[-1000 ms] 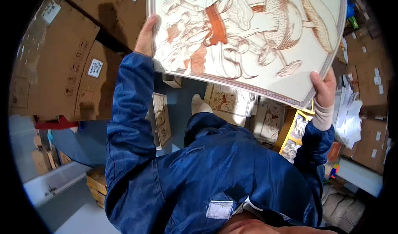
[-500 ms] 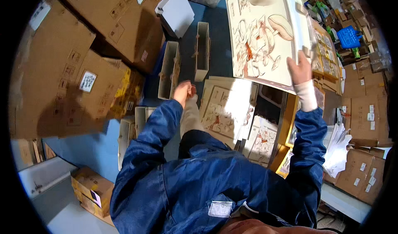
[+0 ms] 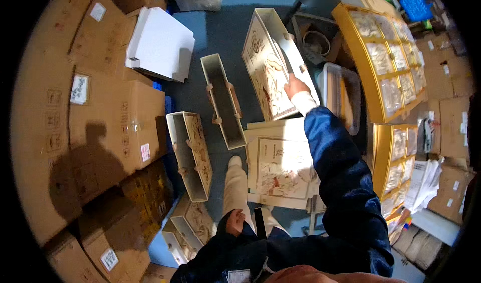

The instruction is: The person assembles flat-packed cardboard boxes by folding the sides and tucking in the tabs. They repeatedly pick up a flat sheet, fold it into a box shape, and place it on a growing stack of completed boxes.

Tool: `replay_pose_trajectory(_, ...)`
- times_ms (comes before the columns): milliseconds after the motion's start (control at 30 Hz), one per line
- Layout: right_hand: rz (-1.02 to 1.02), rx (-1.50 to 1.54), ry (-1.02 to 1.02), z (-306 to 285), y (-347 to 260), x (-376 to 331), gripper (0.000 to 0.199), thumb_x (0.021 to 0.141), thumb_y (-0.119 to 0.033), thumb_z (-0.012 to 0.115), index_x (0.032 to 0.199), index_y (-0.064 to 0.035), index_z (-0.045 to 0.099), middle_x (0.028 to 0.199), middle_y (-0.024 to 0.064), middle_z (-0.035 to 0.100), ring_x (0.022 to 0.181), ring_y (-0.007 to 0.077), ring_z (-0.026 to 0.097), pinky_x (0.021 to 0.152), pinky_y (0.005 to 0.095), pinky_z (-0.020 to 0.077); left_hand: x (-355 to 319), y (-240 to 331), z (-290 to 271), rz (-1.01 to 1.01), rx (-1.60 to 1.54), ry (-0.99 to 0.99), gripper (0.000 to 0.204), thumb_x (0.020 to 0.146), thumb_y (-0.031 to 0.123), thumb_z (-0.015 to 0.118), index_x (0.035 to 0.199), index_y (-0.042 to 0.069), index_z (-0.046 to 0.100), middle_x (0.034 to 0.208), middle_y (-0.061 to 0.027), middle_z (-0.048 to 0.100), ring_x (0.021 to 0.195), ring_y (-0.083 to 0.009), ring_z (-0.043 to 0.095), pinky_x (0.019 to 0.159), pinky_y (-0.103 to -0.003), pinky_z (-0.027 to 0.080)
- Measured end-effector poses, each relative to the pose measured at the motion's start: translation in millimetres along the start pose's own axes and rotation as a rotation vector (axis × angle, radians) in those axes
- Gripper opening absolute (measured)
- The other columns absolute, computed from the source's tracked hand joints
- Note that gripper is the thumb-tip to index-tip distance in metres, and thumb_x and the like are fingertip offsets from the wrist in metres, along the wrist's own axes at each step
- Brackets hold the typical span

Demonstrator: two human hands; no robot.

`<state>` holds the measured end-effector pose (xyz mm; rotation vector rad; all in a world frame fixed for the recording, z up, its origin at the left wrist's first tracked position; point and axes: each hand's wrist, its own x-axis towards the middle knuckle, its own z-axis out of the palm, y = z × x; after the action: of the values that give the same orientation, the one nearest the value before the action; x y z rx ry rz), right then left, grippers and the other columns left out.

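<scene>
Left hand (image 3: pixel 235 223) has dropped by the lap since half a second ago, loosely curled, no load visible, while the picture box (image 3: pixel 260 65) has come down from up high to right behind the stack of printed boards (image 3: pixel 275 195). Only the right hand (image 3: pixel 296 86) grips its rim, so imo it could tip or scuff those boards. Looks-wise: cream, deep, open-topped, reddish-brown line drawing.

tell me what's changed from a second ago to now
The large cream illustrated open-topped box was lowered from in front of the person to just beyond the flat cream printed panels. The left hand let go; the right hand stays on the box. The panels and narrow cream open-topped box stayed put.
</scene>
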<state>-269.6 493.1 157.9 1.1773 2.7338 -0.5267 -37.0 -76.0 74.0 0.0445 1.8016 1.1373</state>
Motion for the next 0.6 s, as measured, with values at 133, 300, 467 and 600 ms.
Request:
replay_pose_trajectory(133, 0.119, -0.125, -0.054, 95.2, 16.0, 35.2, 0.018, 0.086, -0.016, 0.045, 0.097, -0.0031, 0.052, 0.09, 0.0203, 0.064, 0.089, 0.0364, 0.062, 0.075, 0.0465, 0.0494, -2.1, 118.2, -39.8, -0.121, 0.047, -0.093, 0.029, 0.094, 0.016, 0.047, 0.116, -0.003, 0.049, 0.099, -0.0143, 0.059, 0.095, -0.0223, 0.057, 0.081, -0.035, 0.046)
replay_pose_trajectory(300, 0.184, -0.166, -0.02, 174.9, 40.1, 15.9, 0.014, 0.086, -0.01, 0.046, 0.099, -0.0086, 0.052, 0.098, 0.0142, 0.06, 0.096, 0.0325, 0.059, 0.078, 0.0434, 0.049, 17.4, 112.4, -59.4, -0.191, -0.062, -0.1, 0.028, 0.095, 0.016, 0.046, 0.115, -0.002, 0.049, 0.096, -0.0127, 0.06, 0.091, -0.02, 0.059, 0.082, -0.033, 0.047)
replay_pose_trajectory(467, 0.091, 0.391, 0.023, 112.9, -20.4, -5.5, 0.027, 0.08, -0.009, 0.054, 0.107, -0.0057, 0.052, 0.103, 0.0173, 0.059, 0.088, 0.0361, 0.06, 0.076, 0.0414, 0.0491, 20.7, 127.9, -53.3, -0.2, 0.014, -0.05, 0.024, 0.094, 0.015, 0.049, 0.111, -0.002, 0.052, 0.092, -0.0112, 0.061, 0.085, -0.0179, 0.059, 0.079, -0.031, 0.047)
replay_pose_trajectory(600, -0.202, 0.653, -0.059, 133.8, -46.8, -33.6, 0.034, 0.079, 0.003, 0.049, 0.112, -0.0032, 0.052, 0.107, 0.0187, 0.056, 0.093, 0.0371, 0.057, 0.082, 0.0396, 0.047, 25.4, 125.1, -54.7, -0.179, 0.094, -0.11, 0.025, 0.094, 0.016, 0.049, 0.111, -0.001, 0.052, 0.093, -0.011, 0.06, 0.085, -0.0181, 0.059, 0.078, -0.031, 0.047)
